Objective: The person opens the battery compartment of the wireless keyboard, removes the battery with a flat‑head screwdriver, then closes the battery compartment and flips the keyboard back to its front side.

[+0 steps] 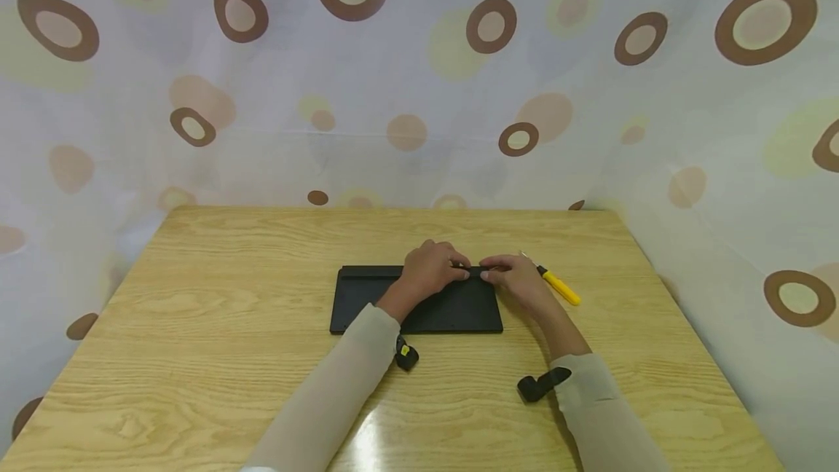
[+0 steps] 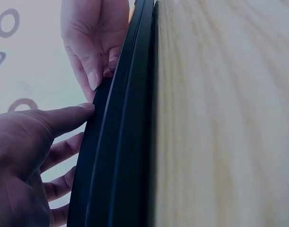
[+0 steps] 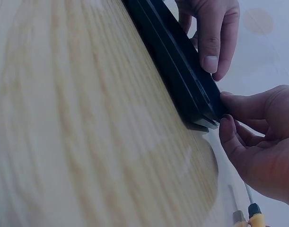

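Observation:
A thin black keyboard [image 1: 459, 312], seemingly face down, lies on the wooden table with a raised bar along its far edge. My left hand [image 1: 427, 268] reaches over it and grips that bar right of the middle. In the left wrist view, the left thumb lies on the bar and the other fingers are behind it. Close by, my right hand [image 1: 519, 281] pinches the bar near the far right corner between thumb and fingers. The right wrist view shows the right fingertips [image 3: 226, 124] at the bar's end. What lies under the fingertips is hidden.
A screwdriver [image 1: 562, 288] with a yellow handle lies on the table [image 1: 229, 326] just right of the right hand. Behind the table and along its sides hangs a pale cloth [image 1: 406, 79] with brown and beige circles.

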A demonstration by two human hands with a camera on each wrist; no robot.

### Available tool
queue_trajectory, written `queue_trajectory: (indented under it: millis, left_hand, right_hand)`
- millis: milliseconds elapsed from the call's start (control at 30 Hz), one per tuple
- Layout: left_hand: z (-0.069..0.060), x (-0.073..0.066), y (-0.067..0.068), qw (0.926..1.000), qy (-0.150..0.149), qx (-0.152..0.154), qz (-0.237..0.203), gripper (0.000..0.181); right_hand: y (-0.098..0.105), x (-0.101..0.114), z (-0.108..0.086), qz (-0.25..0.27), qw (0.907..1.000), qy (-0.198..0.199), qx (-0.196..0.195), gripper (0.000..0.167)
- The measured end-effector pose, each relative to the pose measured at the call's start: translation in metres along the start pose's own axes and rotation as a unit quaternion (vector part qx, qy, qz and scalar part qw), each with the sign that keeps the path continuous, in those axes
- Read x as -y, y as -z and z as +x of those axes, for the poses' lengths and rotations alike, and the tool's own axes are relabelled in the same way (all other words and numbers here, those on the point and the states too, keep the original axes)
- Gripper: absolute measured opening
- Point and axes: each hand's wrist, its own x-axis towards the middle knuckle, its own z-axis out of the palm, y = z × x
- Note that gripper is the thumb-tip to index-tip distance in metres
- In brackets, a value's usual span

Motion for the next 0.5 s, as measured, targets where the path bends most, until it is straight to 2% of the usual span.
queue_trajectory:
  millis: [300,500]
  left_hand:
    - [-0.0004,-0.0009,-0.0009,0.9998,0.000,0.002,0.022,0.025]
    - [-0.0013,-0.0004,-0.0009,0.9996,-0.012,0.001,0.024,0.027]
  right_hand:
    - [0.0008,-0.0005,0.0008,-0.001,1.0000,0.001,0.000,0.036]
    - [0.0013,-0.0002,0.0009,-0.008,1.0000,-0.003,-0.002,0.035]
